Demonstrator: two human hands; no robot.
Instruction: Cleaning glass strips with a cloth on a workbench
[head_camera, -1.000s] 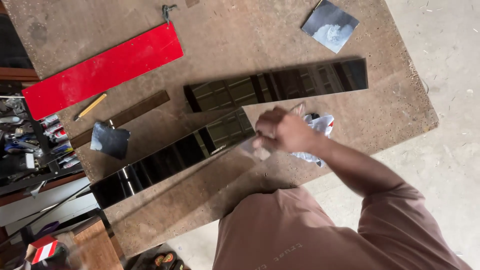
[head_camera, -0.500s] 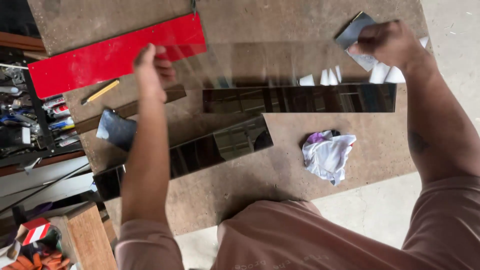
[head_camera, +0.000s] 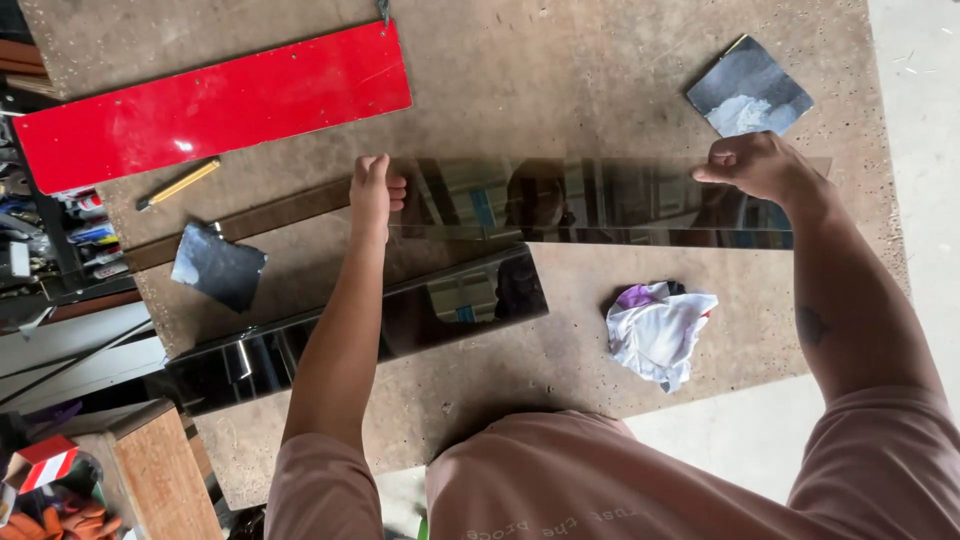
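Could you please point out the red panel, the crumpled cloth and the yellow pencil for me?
red panel (head_camera: 215, 105), head view, middle of its face.
crumpled cloth (head_camera: 658, 332), head view, white centre.
yellow pencil (head_camera: 180, 184), head view, mid-shaft.

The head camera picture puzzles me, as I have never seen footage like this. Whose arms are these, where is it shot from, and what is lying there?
The camera sits on a person's head and looks down, so both arms are that person's own. The left hand and the right hand each grip one end of a long dark glossy strip. On the worn wooden table lie a second dark strip, a red panel, a crumpled white rag, a yellow pencil and two small dark square pieces.
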